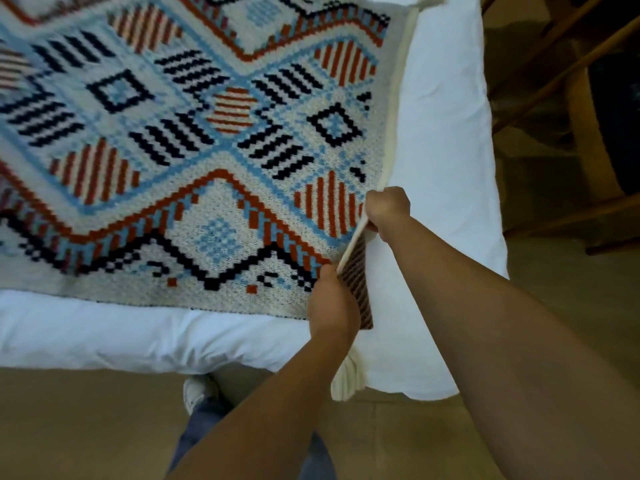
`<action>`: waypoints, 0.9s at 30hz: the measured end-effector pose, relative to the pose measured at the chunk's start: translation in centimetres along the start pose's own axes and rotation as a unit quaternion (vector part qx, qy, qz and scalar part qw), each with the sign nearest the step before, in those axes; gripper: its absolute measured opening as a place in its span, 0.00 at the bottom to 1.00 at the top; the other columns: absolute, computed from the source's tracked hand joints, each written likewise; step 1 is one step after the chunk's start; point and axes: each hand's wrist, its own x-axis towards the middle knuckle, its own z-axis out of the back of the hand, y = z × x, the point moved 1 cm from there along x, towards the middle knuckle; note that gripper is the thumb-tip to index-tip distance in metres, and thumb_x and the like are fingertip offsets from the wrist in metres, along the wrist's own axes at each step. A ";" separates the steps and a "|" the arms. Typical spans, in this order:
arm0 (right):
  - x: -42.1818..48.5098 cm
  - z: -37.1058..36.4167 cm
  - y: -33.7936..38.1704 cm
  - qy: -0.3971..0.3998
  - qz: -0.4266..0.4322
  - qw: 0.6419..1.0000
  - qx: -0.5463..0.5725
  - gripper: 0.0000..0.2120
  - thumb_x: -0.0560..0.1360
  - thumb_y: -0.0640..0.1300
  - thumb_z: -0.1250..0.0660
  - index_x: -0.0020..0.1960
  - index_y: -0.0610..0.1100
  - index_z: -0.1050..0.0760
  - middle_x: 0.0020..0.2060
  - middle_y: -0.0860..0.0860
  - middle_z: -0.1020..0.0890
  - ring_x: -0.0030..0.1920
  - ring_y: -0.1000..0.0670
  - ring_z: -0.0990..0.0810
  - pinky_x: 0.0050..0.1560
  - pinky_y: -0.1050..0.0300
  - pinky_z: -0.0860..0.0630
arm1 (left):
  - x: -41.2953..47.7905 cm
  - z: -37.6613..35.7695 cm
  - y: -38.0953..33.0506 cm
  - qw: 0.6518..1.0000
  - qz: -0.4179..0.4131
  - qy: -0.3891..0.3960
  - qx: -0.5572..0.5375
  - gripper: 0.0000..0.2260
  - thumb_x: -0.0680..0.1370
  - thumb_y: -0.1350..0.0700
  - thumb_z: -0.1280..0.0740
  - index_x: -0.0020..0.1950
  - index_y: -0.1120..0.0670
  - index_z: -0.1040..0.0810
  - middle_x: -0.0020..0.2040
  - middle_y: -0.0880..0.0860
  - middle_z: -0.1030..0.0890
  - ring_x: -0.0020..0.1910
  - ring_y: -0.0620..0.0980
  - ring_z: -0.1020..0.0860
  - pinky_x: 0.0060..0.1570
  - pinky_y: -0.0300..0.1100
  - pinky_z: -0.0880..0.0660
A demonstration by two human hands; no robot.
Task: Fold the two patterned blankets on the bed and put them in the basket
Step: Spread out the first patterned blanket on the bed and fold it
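Wood floor (86, 427), white bed (443, 116), wooden frame (588, 133) beside; patterned blanket (194, 140) spread flat; left hand (332, 303), right hand (388, 209) grip its lifted corner.

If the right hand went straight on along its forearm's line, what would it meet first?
Probably the patterned blanket itself: the right hand grips its cream edge and points across its red-striped diamond. Height above the surface is unclear.

Two bare forearms (485, 323) enter from the lower right of the frame. They end in the left hand (332, 301) and the right hand (388, 211), both bare. Lower centre: faded blue denim trouser legs (202, 434), slightly blurred. Just above them, one whitish shoe with a rounded toe (195, 393); details indistinct.
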 end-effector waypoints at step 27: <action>-12.7 -35.9 21.8 -0.022 0.185 0.952 -0.244 0.12 0.79 0.48 0.44 0.47 0.40 0.29 0.35 0.45 0.28 0.29 0.48 0.32 0.31 0.55 0.36 | 12.7 44.5 23.8 0.995 -0.051 -0.055 0.060 0.13 0.80 0.48 0.44 0.39 0.54 0.32 0.31 0.49 0.30 0.31 0.50 0.30 0.28 0.43 0.38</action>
